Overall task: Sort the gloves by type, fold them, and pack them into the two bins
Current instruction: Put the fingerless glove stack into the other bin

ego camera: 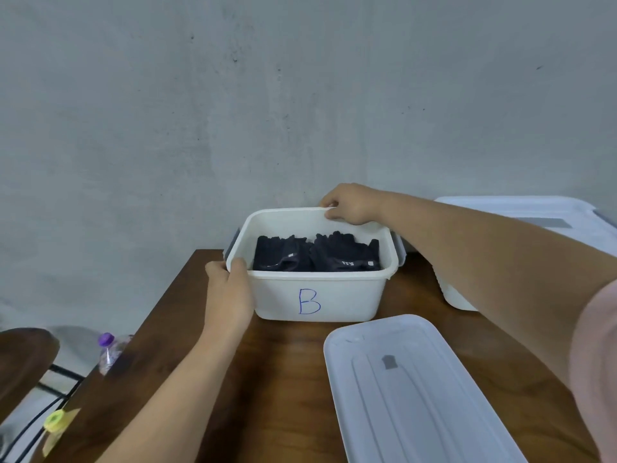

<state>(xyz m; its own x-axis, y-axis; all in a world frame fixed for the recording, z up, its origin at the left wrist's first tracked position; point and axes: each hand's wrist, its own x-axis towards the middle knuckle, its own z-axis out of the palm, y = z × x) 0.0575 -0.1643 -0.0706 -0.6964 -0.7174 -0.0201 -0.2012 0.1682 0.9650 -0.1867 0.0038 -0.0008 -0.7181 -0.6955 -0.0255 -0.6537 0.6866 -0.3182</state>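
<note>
Bin B (350,295) | gloves (344,252) — cuffs near, tips wallward | left hand (230,292), right hand (350,203) grip rim

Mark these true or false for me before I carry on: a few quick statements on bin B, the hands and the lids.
1. Both the left hand and the right hand grip the rim of the bin marked B. True.
2. That bin holds white gloves. False: it holds black gloves.
3. The bin marked B is closed. False: it is open, and a loose lid lies flat on the table in front of it.
4. A second bin stands to the right, partly behind the right arm. True.
5. A purple-capped bottle stands on the table. False: it is beyond the table's left edge.
</note>
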